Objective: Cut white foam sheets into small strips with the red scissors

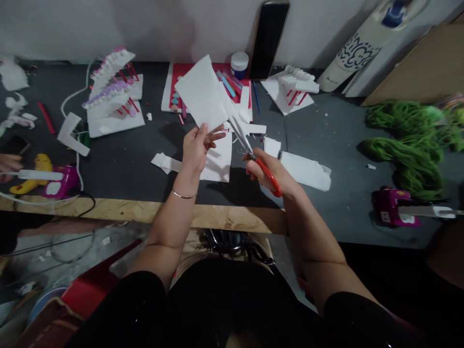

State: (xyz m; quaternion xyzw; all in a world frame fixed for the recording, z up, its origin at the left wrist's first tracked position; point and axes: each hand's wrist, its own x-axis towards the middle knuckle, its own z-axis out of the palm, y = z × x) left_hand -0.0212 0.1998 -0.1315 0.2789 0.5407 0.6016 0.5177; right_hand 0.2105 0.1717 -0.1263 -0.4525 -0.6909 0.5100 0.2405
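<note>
My left hand (197, 147) pinches the lower corner of a white sheet (203, 94), which it holds up above the table. Around the orange handles of a pair of scissors (270, 175) my right hand (266, 166) is closed. The scissor blades point up and left, close to the sheet's right edge; whether they touch it I cannot tell. Beneath my left hand lies another white piece (219, 164), flat on the dark tabletop. A folded white piece (306, 170) rests to the right of my right hand, and small strips and scraps lie between.
White stair-like models on red posts stand at the left (116, 104) and back right (299, 87). A phone (268, 38) leans on the wall beside a lidded jar (239, 65). Farther right are a bottle (357, 50), green yarn (406, 140) and a purple glue gun (393, 208). Another person's hand (9, 166) is far left.
</note>
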